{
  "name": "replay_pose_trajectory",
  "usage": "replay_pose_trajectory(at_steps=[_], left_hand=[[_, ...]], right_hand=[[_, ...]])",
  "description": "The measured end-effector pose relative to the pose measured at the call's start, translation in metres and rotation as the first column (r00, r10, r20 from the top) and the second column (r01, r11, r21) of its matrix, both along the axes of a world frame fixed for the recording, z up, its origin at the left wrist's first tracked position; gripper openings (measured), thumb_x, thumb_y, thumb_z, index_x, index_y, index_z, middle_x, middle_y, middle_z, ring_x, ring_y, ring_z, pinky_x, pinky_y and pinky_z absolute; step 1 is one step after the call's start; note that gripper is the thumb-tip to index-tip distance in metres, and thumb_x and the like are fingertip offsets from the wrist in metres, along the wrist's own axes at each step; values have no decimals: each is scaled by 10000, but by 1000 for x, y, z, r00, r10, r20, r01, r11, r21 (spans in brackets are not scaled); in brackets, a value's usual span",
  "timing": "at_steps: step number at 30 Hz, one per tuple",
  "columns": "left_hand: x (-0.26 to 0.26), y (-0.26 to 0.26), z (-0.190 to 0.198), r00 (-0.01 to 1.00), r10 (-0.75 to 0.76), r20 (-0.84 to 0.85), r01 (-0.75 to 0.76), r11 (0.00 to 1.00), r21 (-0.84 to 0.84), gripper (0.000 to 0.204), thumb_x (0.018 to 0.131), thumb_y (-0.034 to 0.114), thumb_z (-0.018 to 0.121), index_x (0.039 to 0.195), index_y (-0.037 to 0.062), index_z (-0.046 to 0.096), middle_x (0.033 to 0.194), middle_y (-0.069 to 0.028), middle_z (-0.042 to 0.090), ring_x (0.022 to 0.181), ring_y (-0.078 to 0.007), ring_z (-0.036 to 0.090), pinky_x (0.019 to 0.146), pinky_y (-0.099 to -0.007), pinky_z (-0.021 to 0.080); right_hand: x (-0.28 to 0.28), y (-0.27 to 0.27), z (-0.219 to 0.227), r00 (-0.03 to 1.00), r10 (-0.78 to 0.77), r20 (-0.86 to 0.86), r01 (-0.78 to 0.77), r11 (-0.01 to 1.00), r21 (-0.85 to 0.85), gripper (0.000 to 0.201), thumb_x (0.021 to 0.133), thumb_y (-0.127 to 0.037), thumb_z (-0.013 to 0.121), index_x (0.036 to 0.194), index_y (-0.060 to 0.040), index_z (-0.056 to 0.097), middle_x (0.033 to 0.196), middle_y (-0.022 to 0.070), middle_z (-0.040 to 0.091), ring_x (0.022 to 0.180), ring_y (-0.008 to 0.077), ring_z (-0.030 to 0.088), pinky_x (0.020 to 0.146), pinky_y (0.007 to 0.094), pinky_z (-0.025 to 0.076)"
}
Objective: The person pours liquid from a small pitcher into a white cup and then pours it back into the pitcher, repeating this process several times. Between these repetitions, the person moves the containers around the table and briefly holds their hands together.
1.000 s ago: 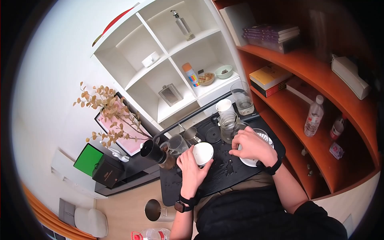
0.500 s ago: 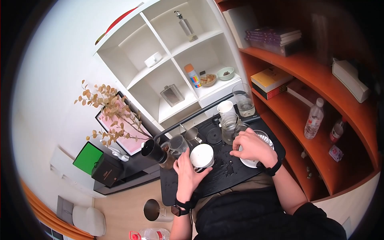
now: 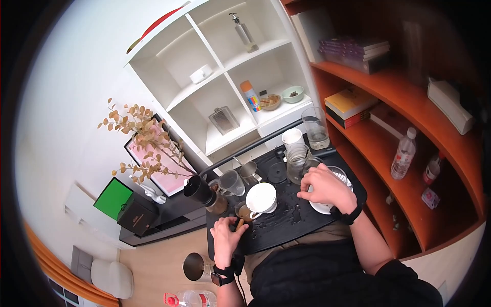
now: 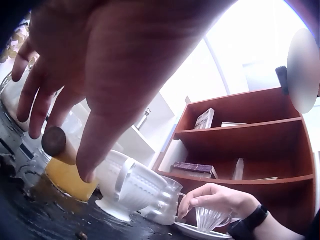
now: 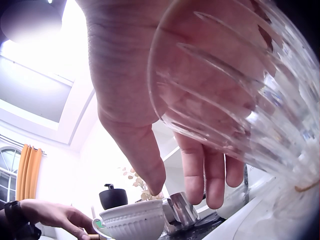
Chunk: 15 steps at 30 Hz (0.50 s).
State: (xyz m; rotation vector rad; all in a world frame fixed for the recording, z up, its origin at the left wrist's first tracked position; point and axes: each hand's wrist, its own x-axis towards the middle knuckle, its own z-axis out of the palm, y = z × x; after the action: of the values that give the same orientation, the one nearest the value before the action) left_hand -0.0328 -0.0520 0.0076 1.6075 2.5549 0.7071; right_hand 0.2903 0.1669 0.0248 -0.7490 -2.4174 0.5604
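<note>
My left hand (image 3: 224, 243) pinches the wooden handle (image 4: 59, 143) of a small glass vessel (image 3: 243, 211) between thumb and forefinger. Yellow-brown liquid (image 4: 71, 180) shows inside the vessel in the left wrist view. Just right of it on the black tray (image 3: 276, 234) stands a white ribbed cup (image 3: 262, 198), untouched. My right hand (image 3: 327, 188) hangs over the white saucer (image 3: 322, 209), its fingers relaxed. A clear ribbed glass (image 5: 240, 95) stands close to that palm in the right wrist view; part of it is hidden by the hand in the head view.
Behind the cup are a steel pitcher (image 3: 249, 173), a glass cup (image 3: 232, 183), a glass jug (image 3: 297, 166), a white mug (image 3: 292, 137) and a tall glass (image 3: 316, 130). A grinder (image 3: 198, 189) stands at the tray's left. Wooden shelves (image 3: 358, 133) rise on the right.
My left hand has let go of the white cup, moved down and left, and taken hold of the small vessel's handle. The cup now stands on the tray. The right hand has barely moved.
</note>
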Motion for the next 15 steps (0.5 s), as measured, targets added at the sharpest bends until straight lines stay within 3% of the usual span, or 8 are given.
replay_pose_trajectory(at_steps=[2,3,5,6,8,15], left_hand=[[0,4,-1,991,35,126,-30,998,-48,481,957,361,947,1264,7,838,1153,-174,854,1131,-339,796,1106,-520,512],[-1,5,-5,991,35,127,-29,999,-45,481,957,361,947,1264,7,838,1153,-174,854,1131,-339,796,1106,-520,512],[1,7,-12,968,-19,249,11,999,31,364,1061,314,843,1198,-22,809,999,-222,830,943,-370,816,939,-508,580],[3,8,-12,968,-19,249,12,999,33,364,1061,314,843,1198,-22,809,999,-222,830,943,-370,816,939,-508,580],[8,9,-10,968,-16,251,9,1000,28,351,1141,299,734,1195,-46,770,1015,-279,806,966,-449,804,850,-524,599],[6,10,-22,979,-23,205,6,997,83,337,1189,286,651,1231,-32,753,1061,-309,797,1061,-532,763,902,-558,589]], right_hand=[[1,0,1,1000,-1,2,1,1000,2,274,933,-335,917,856,-76,870,875,74,819,991,260,749,1084,396,481],[1,-1,1,1000,-2,-1,2,1000,7,275,933,-335,915,857,-75,871,876,75,820,991,262,750,1085,396,482],[1,-1,2,1000,-2,-3,2,1000,14,275,933,-335,914,858,-73,871,876,77,821,992,263,751,1086,396,484],[1,-1,1,1000,0,-2,0,1000,15,276,933,-335,914,860,-72,870,879,79,822,993,263,752,1086,397,485],[1,0,1,1000,1,-2,-1,1000,16,277,933,-335,914,862,-71,870,883,81,823,995,264,752,1086,398,486],[1,0,0,1000,-3,-6,3,1000,19,277,933,-338,915,869,-72,873,884,79,825,998,264,750,1082,398,486]])
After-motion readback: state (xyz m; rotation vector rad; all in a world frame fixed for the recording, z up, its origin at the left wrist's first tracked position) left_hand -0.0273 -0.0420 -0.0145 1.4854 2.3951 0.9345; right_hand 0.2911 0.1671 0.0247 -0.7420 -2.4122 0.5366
